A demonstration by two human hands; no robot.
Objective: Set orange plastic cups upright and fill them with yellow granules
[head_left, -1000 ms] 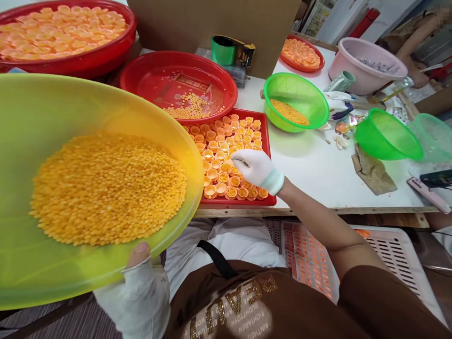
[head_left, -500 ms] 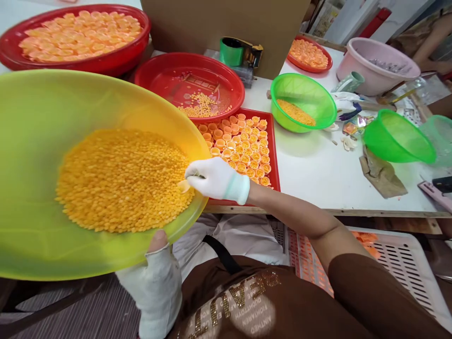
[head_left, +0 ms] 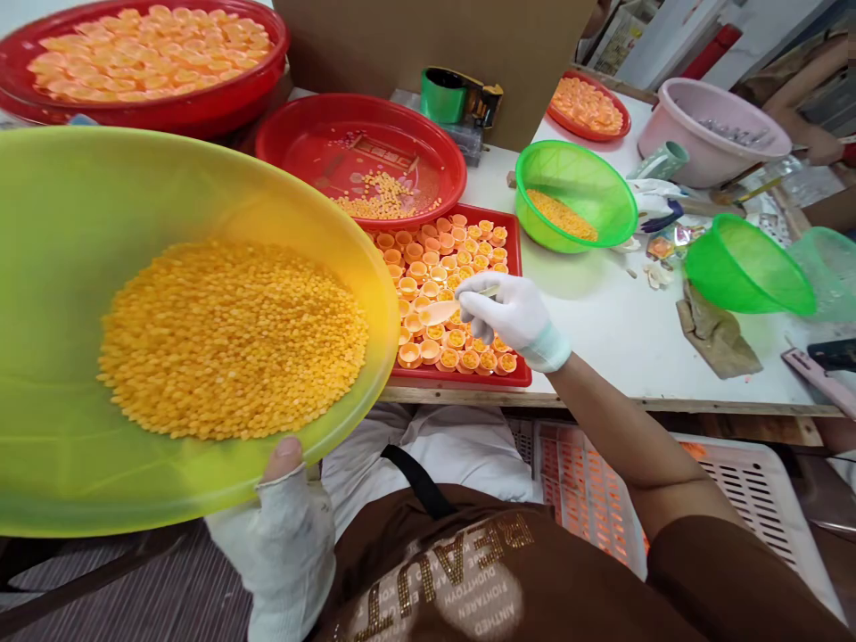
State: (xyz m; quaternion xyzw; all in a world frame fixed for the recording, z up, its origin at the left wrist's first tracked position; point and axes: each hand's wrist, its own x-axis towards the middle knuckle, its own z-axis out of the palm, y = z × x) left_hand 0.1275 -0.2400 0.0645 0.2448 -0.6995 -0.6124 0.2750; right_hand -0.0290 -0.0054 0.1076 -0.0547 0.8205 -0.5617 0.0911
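Note:
My left hand (head_left: pixel 287 535), in a white glove with the thumb tip bare, grips the near rim of a large yellow-green bowl (head_left: pixel 60 446). A heap of small yellow beads (head_left: pixel 234 343) lies in the bowl. My right hand (head_left: pixel 506 314), gloved in white, is closed on the handle of a small pale spoon (head_left: pixel 438 312). The spoon is over a red rectangular tray (head_left: pixel 468 379) with rows of small orange cups (head_left: pixel 410 354). Cups on the tray's right side hold yellow beads; several at the left look unfilled.
Behind the tray is a round red tray (head_left: pixel 300 134) with scattered beads. A larger red tray (head_left: pixel 281 53) piled with orange cups stands back left. Green bowls (head_left: pixel 575 156) and a pink tub (head_left: pixel 715 116) are to the right. A tape dispenser (head_left: pixel 445 94) stands by the cardboard (head_left: pixel 428 36).
My right hand has moved right with the spoon, from the beads in the large bowl to above the orange cups. My left hand still holds the bowl in nearly the same place.

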